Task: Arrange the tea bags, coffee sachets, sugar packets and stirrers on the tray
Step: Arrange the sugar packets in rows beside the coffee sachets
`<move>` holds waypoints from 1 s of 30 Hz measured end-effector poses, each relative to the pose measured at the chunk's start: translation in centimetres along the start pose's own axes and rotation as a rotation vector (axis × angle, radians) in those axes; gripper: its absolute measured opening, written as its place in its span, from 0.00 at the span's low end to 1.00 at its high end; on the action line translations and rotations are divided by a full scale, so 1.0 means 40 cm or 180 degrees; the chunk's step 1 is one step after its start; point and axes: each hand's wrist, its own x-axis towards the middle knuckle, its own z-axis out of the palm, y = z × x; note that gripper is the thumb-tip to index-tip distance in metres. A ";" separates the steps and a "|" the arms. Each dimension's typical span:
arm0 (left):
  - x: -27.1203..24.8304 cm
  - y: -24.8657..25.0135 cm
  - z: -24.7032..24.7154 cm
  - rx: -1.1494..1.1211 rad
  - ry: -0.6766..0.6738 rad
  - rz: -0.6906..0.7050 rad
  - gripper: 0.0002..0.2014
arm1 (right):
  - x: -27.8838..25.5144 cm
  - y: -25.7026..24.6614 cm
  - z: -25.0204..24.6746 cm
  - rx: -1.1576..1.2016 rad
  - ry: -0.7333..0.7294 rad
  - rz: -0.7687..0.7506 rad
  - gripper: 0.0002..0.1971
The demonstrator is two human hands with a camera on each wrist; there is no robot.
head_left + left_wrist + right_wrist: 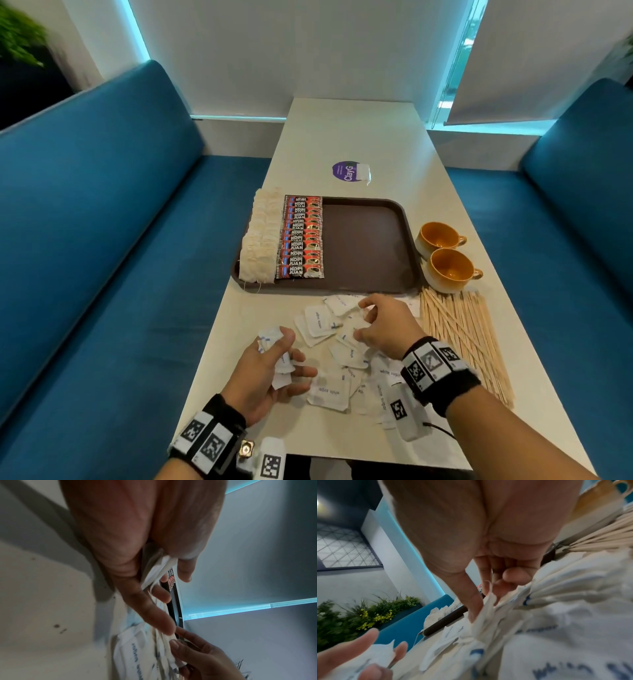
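Note:
Loose white sugar packets (pixel 327 390) lie scattered on the table in front of the brown tray (pixel 366 246). My left hand (pixel 287 353) holds a small stack of sugar packets (pixel 274 342) between thumb and fingers; the stack (pixel 154 572) also shows in the left wrist view. My right hand (pixel 363 320) reaches into the pile, thumb and forefinger pinching one sugar packet (pixel 489 601). On the tray's left side stand a row of tea bags (pixel 258 240) and a row of red coffee sachets (pixel 301 236). Wooden stirrers (pixel 462 339) lie right of the pile.
Two orange cups (pixel 442 253) stand right of the tray, just behind the stirrers. A purple round sticker (pixel 346 173) sits on the table beyond the tray. Blue benches (pixel 102 257) flank the narrow table. The tray's right half is bare.

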 end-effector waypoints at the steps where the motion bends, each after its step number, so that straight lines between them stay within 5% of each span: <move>1: -0.002 0.004 0.001 0.0033 -0.0010 -0.0009 0.15 | -0.002 0.003 0.003 0.0094 -0.0005 -0.0019 0.28; 10: 0.008 0.022 0.047 -0.0112 -0.0125 0.0057 0.23 | -0.050 -0.006 -0.034 0.0809 0.0002 -0.0396 0.04; 18: 0.010 0.011 0.094 -0.0433 -0.1048 -0.0478 0.35 | -0.105 -0.042 -0.011 0.1720 -0.0916 -0.0762 0.09; 25: 0.011 -0.014 0.112 -0.0034 -0.1408 -0.0408 0.31 | -0.126 -0.037 0.018 0.0927 -0.0129 -0.1038 0.10; 30: 0.004 -0.018 0.096 -0.0141 -0.1333 -0.0277 0.24 | -0.142 -0.016 -0.009 0.1350 0.0346 -0.0864 0.07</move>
